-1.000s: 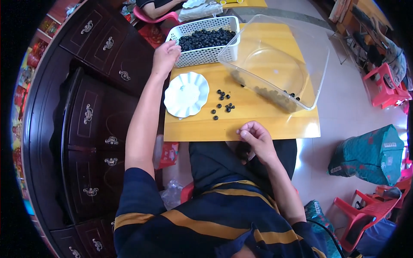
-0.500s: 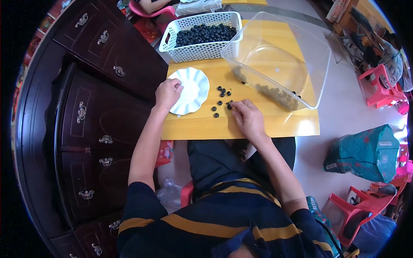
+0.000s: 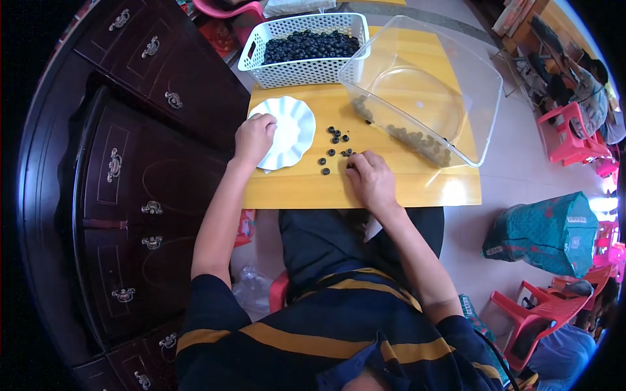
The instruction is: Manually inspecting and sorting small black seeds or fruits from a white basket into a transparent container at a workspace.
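Near frame center, the right hand (image 3: 375,182) pinched a black bead (image 3: 351,166), which slippage could have rolled off the bench (image 3: 293,189); the left hand (image 3: 254,138) showed an indeterminate grip.

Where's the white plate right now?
In the head view, the plate sits on the left of the table, just below the basket, partly hidden by the left hand.

on the table (image 3: 293,192), a plate (image 3: 297,140) lies left of some loose pieces (image 3: 336,140); behind the plate stands a basket (image 3: 300,73) with a heap (image 3: 312,49) in it, and a tub (image 3: 450,62) sits to its right.
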Available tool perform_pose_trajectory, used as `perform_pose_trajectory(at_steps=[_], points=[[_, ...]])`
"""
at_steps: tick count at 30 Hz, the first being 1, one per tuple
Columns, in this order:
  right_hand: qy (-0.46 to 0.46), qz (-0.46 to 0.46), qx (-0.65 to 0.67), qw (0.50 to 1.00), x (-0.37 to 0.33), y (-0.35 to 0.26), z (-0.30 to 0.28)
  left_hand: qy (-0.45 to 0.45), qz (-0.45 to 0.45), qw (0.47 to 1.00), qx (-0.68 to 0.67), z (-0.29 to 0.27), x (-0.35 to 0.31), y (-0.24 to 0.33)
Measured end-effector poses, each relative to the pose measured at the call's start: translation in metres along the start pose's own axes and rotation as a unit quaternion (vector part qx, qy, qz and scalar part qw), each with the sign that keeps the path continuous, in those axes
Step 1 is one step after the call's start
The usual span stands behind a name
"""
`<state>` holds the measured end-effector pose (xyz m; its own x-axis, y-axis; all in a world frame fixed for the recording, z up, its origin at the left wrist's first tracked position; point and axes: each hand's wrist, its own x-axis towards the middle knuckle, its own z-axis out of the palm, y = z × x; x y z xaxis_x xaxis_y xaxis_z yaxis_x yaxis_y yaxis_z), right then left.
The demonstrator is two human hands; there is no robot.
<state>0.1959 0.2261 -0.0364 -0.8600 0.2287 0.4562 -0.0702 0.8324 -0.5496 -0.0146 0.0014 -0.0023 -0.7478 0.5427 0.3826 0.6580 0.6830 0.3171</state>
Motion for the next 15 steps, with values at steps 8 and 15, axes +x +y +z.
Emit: perform_pose_trajectory(at_steps=[8,15], points=[[-0.008,0.241,0.378,0.894,-0.027,0.003,-0.022,-0.064,-0.132,0.935,-0.323,-0.028,-0.036,0.07],[-0.038,0.281,0.543,0.79,-0.05,-0.011,-0.05,-0.162,-0.129,0.815,-0.542,-0.016,-0.082,0.141]])
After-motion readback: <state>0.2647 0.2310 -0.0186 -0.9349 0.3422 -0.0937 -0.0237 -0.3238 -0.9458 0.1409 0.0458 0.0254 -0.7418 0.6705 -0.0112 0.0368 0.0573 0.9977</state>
